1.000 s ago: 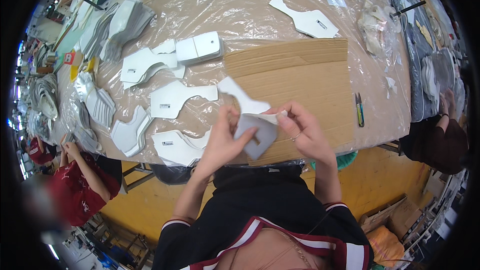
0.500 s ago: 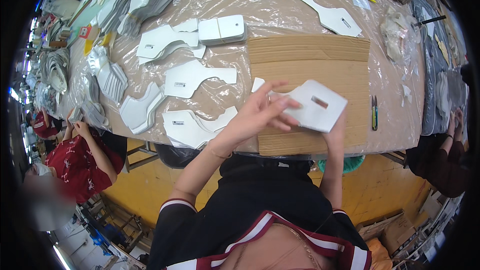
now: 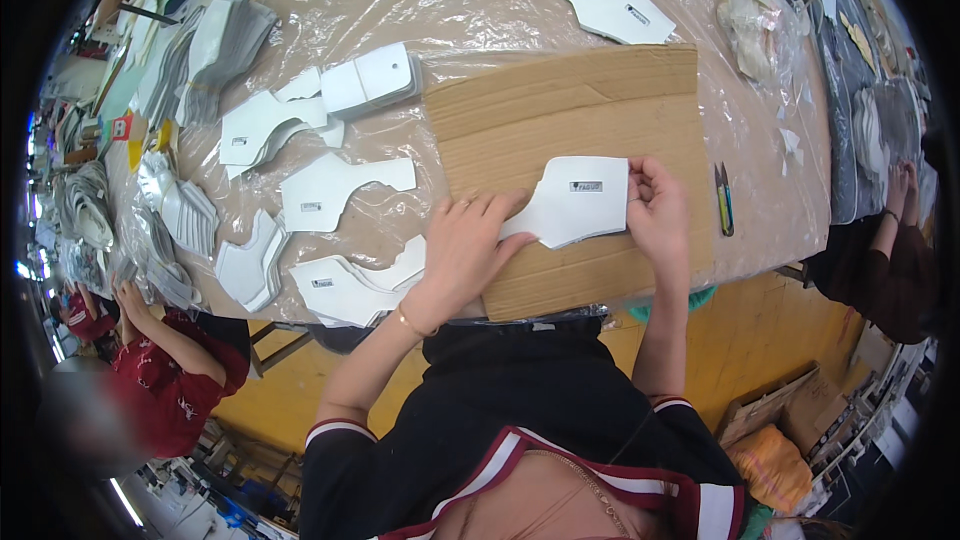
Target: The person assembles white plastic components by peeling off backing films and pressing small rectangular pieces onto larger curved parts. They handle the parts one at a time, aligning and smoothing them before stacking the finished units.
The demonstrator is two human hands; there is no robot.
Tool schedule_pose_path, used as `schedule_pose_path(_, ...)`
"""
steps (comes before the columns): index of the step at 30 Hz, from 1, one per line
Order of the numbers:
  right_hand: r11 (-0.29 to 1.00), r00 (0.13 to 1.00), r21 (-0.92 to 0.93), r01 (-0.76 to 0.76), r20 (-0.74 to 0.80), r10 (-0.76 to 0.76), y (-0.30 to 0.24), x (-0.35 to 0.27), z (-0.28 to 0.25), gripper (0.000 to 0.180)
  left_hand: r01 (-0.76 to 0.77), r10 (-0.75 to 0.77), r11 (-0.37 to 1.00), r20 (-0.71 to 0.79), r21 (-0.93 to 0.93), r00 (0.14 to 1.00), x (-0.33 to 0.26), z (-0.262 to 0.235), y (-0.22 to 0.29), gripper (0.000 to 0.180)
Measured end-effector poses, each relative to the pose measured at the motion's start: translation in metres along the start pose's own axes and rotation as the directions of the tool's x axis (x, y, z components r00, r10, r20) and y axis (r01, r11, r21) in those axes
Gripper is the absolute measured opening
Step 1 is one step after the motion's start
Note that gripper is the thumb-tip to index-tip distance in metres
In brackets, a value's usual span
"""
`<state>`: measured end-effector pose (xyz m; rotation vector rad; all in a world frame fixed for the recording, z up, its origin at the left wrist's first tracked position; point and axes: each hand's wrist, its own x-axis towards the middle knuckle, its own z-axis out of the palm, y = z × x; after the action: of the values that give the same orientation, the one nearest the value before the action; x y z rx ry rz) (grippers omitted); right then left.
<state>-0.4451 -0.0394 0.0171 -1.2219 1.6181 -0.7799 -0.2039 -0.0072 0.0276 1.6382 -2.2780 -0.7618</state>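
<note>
A flat white cut piece [image 3: 580, 202] with a broad body and a narrow arm lies over a brown cardboard sheet [image 3: 590, 90]. A small rectangular dark-marked patch [image 3: 585, 187] sits in its broad part. My left hand [image 3: 470, 245] grips the narrow arm, thumb at the near edge and fingers over the top, hiding its end. At the broad end, my right hand [image 3: 657, 212] pinches the right edge with curled fingers. Left of the cardboard lie similar white pieces, one single [image 3: 325, 195] and one small pile [image 3: 345, 295] close to my left forearm.
Clear plastic covers the table. A banded white stack [image 3: 370, 80] lies behind the pieces; another white piece [image 3: 605, 5] is beyond the cardboard. Slim thread snips [image 3: 724, 202] lie to the right, near a crumpled plastic bag [image 3: 755, 20]. Co-workers sit at left [image 3: 185, 360] and right.
The white piece has come down from a tilted hold to lie flatter over the cardboard. My left hand has closed on its narrow arm; my right hand has shifted to its right edge.
</note>
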Motion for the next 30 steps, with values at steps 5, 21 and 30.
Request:
schedule_pose_path(5, 0.989, 0.999, 0.143, 0.030, 0.036, -0.035, -0.005, -0.014, -0.003, 0.052, -0.140, 0.192, 0.962, -0.217, 0.235, 0.957, -0.019, -0.002, 0.014, 0.055)
schedule_pose_path(21, 0.984, 0.985, 0.044, -0.172, -0.001, 0.172, 0.001, -0.040, -0.004, 0.061, -0.404, 0.418, 0.908, -0.182, 0.110, 0.890, -0.004, 0.062, 0.022, 0.040)
schedule_pose_path(30, 0.998, 0.994, 0.018, -0.065, -0.082, 0.067, 0.004, -0.043, 0.007, 0.024, -0.390, 0.415, 0.907, -0.180, 0.158, 0.892, -0.003, 0.064, 0.025, 0.042)
